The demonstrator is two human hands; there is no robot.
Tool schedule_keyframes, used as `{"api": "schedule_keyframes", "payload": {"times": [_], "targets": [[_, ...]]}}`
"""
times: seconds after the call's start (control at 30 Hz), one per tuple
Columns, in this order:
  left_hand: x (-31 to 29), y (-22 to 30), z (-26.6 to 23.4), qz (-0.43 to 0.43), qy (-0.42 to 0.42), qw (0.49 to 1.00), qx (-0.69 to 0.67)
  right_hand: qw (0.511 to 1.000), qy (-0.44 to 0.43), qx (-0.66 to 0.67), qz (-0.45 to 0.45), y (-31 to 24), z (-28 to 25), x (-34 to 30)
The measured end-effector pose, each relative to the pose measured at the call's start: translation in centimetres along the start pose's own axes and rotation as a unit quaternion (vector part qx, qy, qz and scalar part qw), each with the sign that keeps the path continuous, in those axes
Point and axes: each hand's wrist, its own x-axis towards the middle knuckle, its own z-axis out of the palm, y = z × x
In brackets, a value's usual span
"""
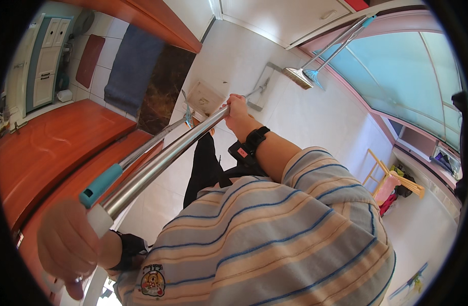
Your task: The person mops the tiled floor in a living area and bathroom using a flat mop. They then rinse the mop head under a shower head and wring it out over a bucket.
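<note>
Pole [165, 159] in grip [237, 110], shirt lettering [154, 267]

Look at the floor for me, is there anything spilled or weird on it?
Yes, one little thing: a small dark speck on the pale floor, to the left of the flat mop head. It looks odd because it's dark against the pale floor. I can't tell what it is. I see no spill.

No words here are clear enough to read. Small, dark, curly letters [153, 267] sit above the round cartoon patch [153, 284] on the striped peach, grey and blue cloth shirt [275, 239]. Marks on the small pink-red label [242, 152] of the black, boxy wrist gadget [252, 157] are too tiny.
</note>
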Motion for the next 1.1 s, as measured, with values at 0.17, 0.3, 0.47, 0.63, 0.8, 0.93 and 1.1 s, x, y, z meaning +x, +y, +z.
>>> {"api": "schedule_keyframes", "payload": {"times": [0.17, 0.3, 0.47, 0.63, 0.8, 0.93, 1.1], "targets": [[-0.2, 2.6, -3.7, -0.015, -0.271, 0.959, -0.085, 0.999, -0.04, 0.011, -0.025, 1.9, 3.8, -0.1], [0.2, 4.1, -2.4, -0.066, -0.222, 0.973, -0.026, 0.997, -0.059, -0.046, -0.017, 3.1, 7.0, -0.8], [0.3, 2.7, 2.4, 0.063, -0.021, 0.998, 0.006, 0.988, -0.116, -0.103, 0.022, 4.4, 8.8, -2.1], [1.9, 3.1, 4.2, 0.091, 0.051, 0.993, 0.052, 0.985, -0.132, -0.106, 0.024, 3.9, 8.6, -4.3], [2.1, 3.5, 4.5, 0.103, 0.072, 0.989, 0.075, 0.983, -0.14, -0.114, 0.029, 1.2, 8.0, -5.2], [1.2, 0.9, 4.8, 0.083, 0.057, 0.991, 0.087, 0.983, -0.158, -0.089, -0.01, -1.1, 7.8, -2.5], [0.6, -2.1, 4.8, 0.055, 0.05, 0.994, 0.085, 0.978, -0.171, -0.12, -0.02, -2.0, 7.6, 2.5]]}}
